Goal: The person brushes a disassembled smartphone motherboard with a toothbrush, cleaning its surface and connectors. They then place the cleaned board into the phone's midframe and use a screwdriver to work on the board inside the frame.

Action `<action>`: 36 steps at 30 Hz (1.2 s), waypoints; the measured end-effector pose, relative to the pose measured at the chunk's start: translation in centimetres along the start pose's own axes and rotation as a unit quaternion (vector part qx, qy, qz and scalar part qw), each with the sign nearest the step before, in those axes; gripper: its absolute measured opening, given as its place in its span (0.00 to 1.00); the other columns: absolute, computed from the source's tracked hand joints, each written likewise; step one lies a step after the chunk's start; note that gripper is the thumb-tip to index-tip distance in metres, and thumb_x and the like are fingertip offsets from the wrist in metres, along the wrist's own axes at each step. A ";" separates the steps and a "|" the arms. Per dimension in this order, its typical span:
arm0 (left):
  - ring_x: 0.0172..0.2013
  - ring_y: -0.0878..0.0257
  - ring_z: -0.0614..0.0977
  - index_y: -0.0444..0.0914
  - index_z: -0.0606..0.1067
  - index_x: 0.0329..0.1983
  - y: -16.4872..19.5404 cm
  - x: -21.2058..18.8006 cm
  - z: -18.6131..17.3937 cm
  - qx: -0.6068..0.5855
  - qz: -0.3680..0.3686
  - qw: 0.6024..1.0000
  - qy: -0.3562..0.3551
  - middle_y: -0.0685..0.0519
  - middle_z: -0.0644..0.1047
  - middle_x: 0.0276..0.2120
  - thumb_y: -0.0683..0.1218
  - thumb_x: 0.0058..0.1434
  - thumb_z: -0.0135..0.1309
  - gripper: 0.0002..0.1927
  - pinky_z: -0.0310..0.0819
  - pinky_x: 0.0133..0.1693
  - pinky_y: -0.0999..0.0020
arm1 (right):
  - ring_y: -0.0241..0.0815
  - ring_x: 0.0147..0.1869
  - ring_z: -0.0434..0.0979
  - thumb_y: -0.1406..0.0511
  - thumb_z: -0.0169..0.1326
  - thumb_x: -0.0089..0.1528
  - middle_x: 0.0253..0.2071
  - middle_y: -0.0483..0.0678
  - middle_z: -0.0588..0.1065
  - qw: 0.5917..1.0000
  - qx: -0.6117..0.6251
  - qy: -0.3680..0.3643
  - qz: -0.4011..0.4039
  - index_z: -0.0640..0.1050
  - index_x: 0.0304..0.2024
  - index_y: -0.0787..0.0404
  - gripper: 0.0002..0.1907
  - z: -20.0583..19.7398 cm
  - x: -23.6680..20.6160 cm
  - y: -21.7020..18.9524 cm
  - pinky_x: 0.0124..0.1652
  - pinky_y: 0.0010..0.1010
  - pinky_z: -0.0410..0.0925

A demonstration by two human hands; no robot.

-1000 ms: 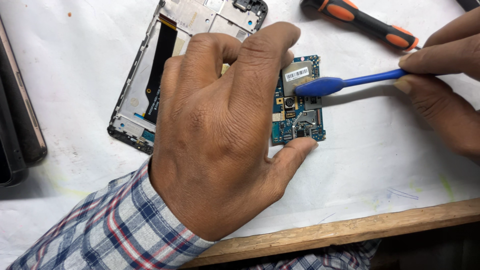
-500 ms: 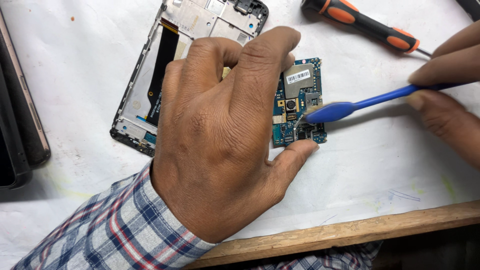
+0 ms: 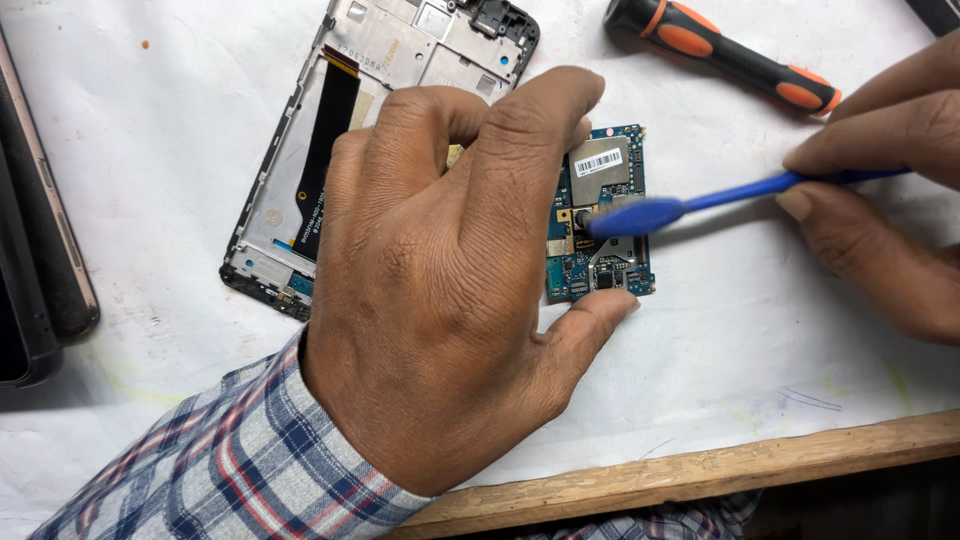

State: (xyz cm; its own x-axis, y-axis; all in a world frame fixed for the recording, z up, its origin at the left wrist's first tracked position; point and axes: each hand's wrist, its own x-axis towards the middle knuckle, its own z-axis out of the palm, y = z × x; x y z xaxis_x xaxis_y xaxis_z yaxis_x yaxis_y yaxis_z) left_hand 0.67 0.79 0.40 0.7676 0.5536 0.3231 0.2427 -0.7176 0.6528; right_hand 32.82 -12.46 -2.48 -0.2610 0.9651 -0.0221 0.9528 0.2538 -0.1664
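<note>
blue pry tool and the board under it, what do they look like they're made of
Blue pry tool: likely plastic, one smooth, slightly glossy colour throughout. Circuit board: probably laminate with a blue coating, carrying dull grey metal shields and small soldered parts.

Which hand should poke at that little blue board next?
Probably the right hand: it already pinches the blue plastic pry tool, whose flat tip rests on the small blue circuit board. The left hand is busy pinning that board to the white work surface.

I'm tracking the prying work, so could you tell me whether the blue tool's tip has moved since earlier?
Yes. The blue tool tip slid down the circuit board from its labelled top shield, then back up.
</note>
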 end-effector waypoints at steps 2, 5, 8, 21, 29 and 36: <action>0.53 0.49 0.74 0.30 0.60 0.64 0.0 0.0 0.0 0.005 0.000 1.000 -0.001 0.41 0.81 0.46 0.50 0.50 0.75 0.46 0.58 0.48 0.47 | 0.45 0.42 0.77 0.64 0.58 0.65 0.43 0.57 0.75 1.000 0.019 0.017 0.018 0.76 0.50 0.68 0.15 -0.5 1.1 -1.2 0.45 0.34 0.74; 0.53 0.49 0.74 0.30 0.60 0.64 0.0 -0.1 0.1 0.003 0.003 1.000 0.000 0.42 0.81 0.46 0.50 0.51 0.75 0.46 0.59 0.50 0.46 | 0.47 0.43 0.77 0.66 0.57 0.67 0.44 0.59 0.75 0.999 0.017 0.033 0.034 0.75 0.51 0.70 0.13 -0.4 1.4 -1.7 0.46 0.35 0.73; 0.53 0.49 0.74 0.30 0.60 0.64 -0.2 -0.1 0.2 0.006 0.009 1.000 0.005 0.42 0.81 0.46 0.50 0.51 0.75 0.45 0.59 0.48 0.47 | 0.46 0.44 0.75 0.68 0.54 0.72 0.45 0.60 0.73 0.996 0.031 0.055 0.061 0.74 0.54 0.71 0.12 0.8 1.0 -1.0 0.47 0.33 0.73; 0.52 0.47 0.73 0.30 0.59 0.65 -0.1 -0.3 0.0 0.012 -0.001 1.000 -0.007 0.39 0.76 0.45 0.50 0.49 0.75 0.48 0.60 0.47 0.47 | 0.43 0.37 0.72 0.66 0.50 0.73 0.41 0.58 0.72 0.988 0.035 0.048 0.141 0.75 0.55 0.72 0.14 4.1 -1.6 3.9 0.41 0.32 0.72; 0.50 0.49 0.74 0.30 0.60 0.65 0.1 -0.3 -0.1 -0.006 0.005 1.000 -0.013 0.42 0.77 0.43 0.49 0.48 0.75 0.48 0.60 0.48 0.47 | 0.48 0.41 0.79 0.70 0.56 0.67 0.42 0.59 0.76 0.995 0.001 0.066 0.074 0.78 0.47 0.71 0.09 0.0 1.9 -2.6 0.38 0.33 0.75; 0.52 0.48 0.74 0.30 0.60 0.65 0.0 -0.3 -0.1 0.013 0.006 1.000 -0.004 0.41 0.78 0.44 0.50 0.48 0.75 0.48 0.60 0.49 0.47 | 0.49 0.41 0.80 0.74 0.61 0.62 0.41 0.61 0.76 0.994 0.016 0.085 0.067 0.79 0.44 0.72 0.09 -1.6 3.7 -5.3 0.31 0.30 0.75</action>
State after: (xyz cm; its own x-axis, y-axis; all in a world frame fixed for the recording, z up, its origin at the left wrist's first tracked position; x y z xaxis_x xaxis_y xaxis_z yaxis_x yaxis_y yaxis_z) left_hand 0.40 0.65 0.37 0.7752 0.5416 0.3252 0.2489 -0.7350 0.6308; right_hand 27.03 -10.11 -0.11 -0.0990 0.9877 0.1209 0.9713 0.1223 -0.2039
